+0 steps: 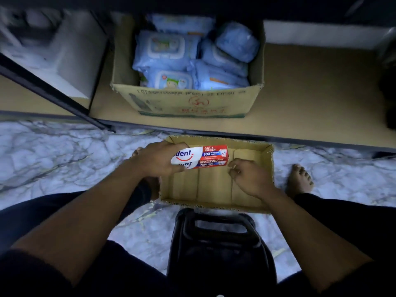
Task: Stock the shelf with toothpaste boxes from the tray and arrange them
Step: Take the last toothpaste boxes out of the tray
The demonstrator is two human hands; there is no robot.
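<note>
Left hand (158, 159): fingers wrapped round the toothpaste box (211, 156), held over the tray (268, 168)
Right hand (250, 179): fingers curled just beside the box's end; grip unclear
Tray: on the floor, before the shelf (310, 93)

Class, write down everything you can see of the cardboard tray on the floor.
The cardboard tray is a shallow, open-topped brown box with low walls and flat flaps across its bottom, which looks bare where visible. It sits level on the marbled floor, just before the low shelf. The left hand holds a toothpaste box above its far left corner; the right hand, fingers curled, is over its right half. Whether either touches the cardboard cannot be told. A bare foot stands beside its right wall.
</note>
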